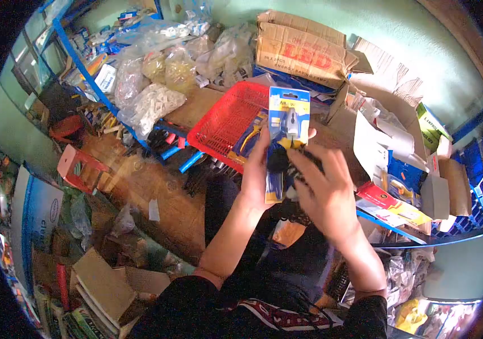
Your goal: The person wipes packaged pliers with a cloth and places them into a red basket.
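Upright in front of me is a carded pack of pliers, blue, yellow and white with a clear blister over the grey jaws. My left hand grips its left edge, fingers behind the card. Across the pack's lower front, my right hand has its fingers curled over a dark, round, brush-like thing that presses on the blister. What exactly this dark thing is, I cannot make out. Just behind the pack, a red plastic basket holds another carded tool with yellow and blue handles.
Clear bags of small parts lie on the blue-framed table at the back left. An LED lamp carton stands at the back. On the right are open cardboard boxes and a blue crate. An open carton sits on the floor at lower left.
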